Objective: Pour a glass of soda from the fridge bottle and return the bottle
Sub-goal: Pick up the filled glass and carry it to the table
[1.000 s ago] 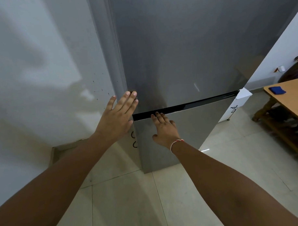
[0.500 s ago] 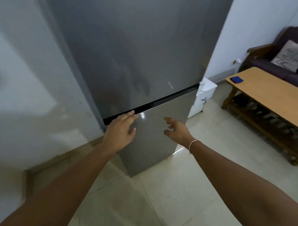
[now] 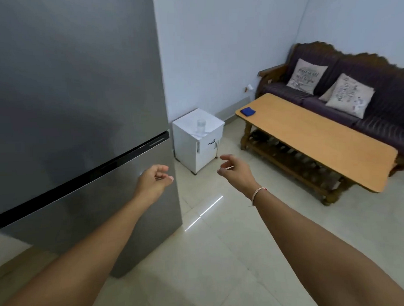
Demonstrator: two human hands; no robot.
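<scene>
A tall grey fridge (image 3: 75,93) fills the left of the view, both doors closed, a black gap between the upper and lower door. My left hand (image 3: 155,179) hovers in front of the lower door's right edge, fingers loosely curled, holding nothing. Over the floor to the right of the fridge, my right hand (image 3: 234,169) is also loosely curled and holds nothing. A clear glass (image 3: 201,126) stands on a small white cabinet (image 3: 196,150) right of the fridge. No bottle is in view.
A long wooden coffee table (image 3: 315,137) with a blue cloth (image 3: 247,111) stands at the right. Behind it is a dark sofa (image 3: 382,105) with two cushions. Pale floor tiles (image 3: 223,255) stretch between me and the furniture.
The view has swung right, bringing the cabinet, glass and sofa into sight. Both hands have come off the fridge doors and now hover loosely curled, apart from the fridge.
</scene>
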